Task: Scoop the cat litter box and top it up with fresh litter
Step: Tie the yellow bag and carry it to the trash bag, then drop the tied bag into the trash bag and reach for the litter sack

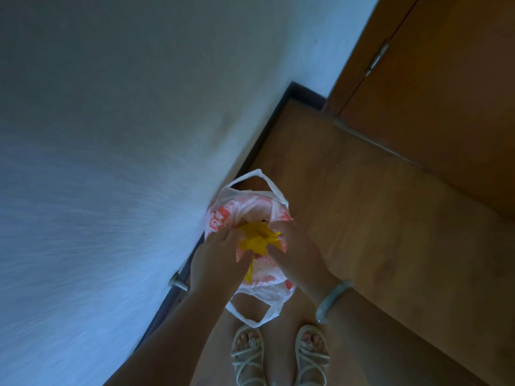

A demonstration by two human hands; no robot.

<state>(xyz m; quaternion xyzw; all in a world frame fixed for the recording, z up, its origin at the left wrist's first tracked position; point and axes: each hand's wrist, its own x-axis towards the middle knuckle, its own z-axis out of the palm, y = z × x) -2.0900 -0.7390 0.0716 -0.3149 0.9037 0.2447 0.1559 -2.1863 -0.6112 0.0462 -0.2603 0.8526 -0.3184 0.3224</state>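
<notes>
Wooden floor (362, 218) and white wall (111, 135): no litter box or fresh litter in view, so scooping and topping up cannot be judged. White-and-orange plastic bag (237, 210) hangs at 6 o'clock, open. Left hand (214, 260) and right hand (295, 252) pinch a crumpled yellow bag (257, 238) over its mouth; disposal seems underway

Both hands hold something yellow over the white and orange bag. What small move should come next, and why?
Probably lower the yellow bundle into the plastic bag and release it: the left hand and right hand grip it directly above the open mouth.
</notes>
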